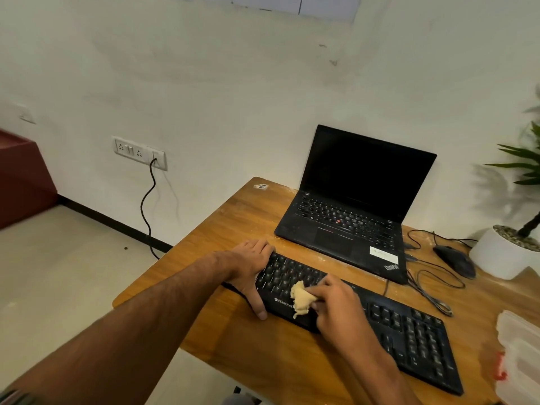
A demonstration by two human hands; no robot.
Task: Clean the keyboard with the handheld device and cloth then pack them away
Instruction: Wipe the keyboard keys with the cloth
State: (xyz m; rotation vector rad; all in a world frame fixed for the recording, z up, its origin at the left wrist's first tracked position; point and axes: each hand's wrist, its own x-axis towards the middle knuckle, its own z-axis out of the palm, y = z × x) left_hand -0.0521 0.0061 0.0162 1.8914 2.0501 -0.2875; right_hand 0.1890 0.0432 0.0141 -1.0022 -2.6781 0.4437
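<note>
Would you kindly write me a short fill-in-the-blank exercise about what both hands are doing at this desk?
1. The right hand holds a crumpled beige ____ on the black external keyboard.
2. The left hand steadies the keyboard's ____ end.
3. The black open laptop behind the keyboard has a ____ screen.
4. The black computer mouse lies beside a white ____ holding a plant.

Missing words: cloth; left; dark; pot

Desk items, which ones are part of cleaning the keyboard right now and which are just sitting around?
In use:
keyboard, steadied at its end by the left hand
cloth, pinched in the right hand

Lying about:
laptop
mouse with its cable
potted plant
clear plastic container, possibly for packing away
</note>
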